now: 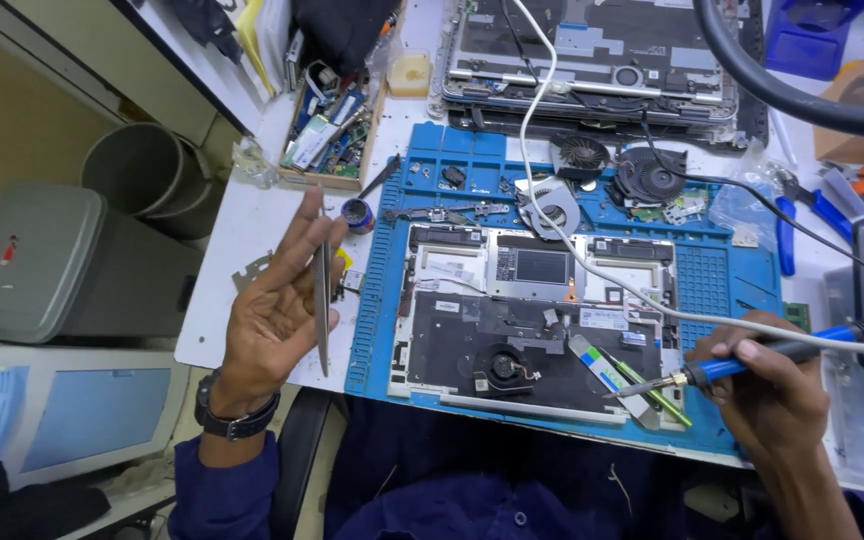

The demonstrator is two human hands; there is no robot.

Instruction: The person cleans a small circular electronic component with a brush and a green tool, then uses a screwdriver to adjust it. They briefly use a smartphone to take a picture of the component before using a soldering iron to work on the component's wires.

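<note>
Blue-handled soldering iron (752,366) pinched in right hand (767,395), tip over opened laptop chassis (532,320) on blue silicone repair mat (722,285), left hand (277,305) raised, fingers (302,235) loosely spread, slim metal tweezers (322,300) against them.

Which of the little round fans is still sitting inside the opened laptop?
The black fan at the laptop's bottom edge, near the soldering iron. The other three fans lie loose on the blue mat above.

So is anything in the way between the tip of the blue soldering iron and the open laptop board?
Nothing visible blocks it. The right hand holds the blue-handled soldering iron, its tip just above the dark opened laptop board near a green strip. The thin white cable crosses farther back.
</note>
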